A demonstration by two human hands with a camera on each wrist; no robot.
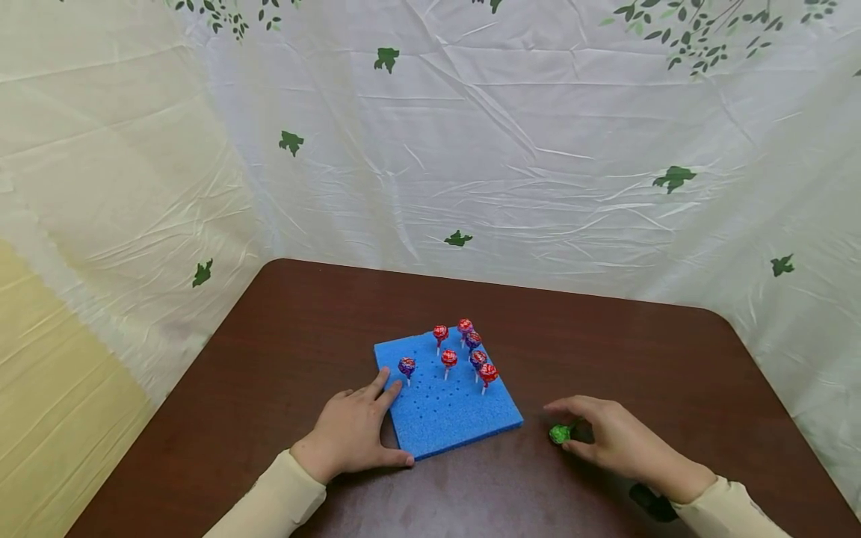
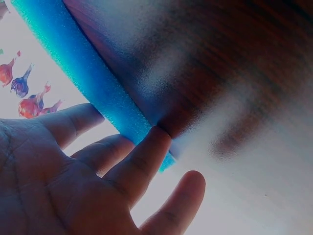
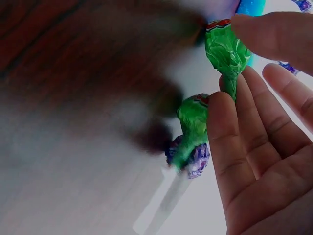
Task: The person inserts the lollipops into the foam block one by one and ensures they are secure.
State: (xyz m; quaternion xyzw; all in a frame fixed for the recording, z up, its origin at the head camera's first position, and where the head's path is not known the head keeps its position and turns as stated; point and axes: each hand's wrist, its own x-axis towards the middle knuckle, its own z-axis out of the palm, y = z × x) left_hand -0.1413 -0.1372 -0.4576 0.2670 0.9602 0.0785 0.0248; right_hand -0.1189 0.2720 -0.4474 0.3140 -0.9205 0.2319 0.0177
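A blue foam board (image 1: pixel 451 418) dotted with small holes lies on the table. Several lollipops stand upright in it: red ones such as this red lollipop (image 1: pixel 449 359), and purple-blue ones such as this purple lollipop (image 1: pixel 406 367). My left hand (image 1: pixel 353 430) rests along the board's left side, fingers spread, thumb at the near corner. To the right of the board, my right hand (image 1: pixel 615 437) arches over a green lollipop (image 3: pixel 227 49); the thumb overlaps its head in the right wrist view. Beyond the fingertips lie a second green lollipop (image 3: pixel 194 115) and a purple lollipop (image 3: pixel 198 161).
The brown table (image 1: pixel 323 314) has rounded far corners. A pale cloth (image 1: pixel 538 149) with green leaf prints hangs behind and beside it. A black object (image 1: pixel 652 502) shows below the right wrist.
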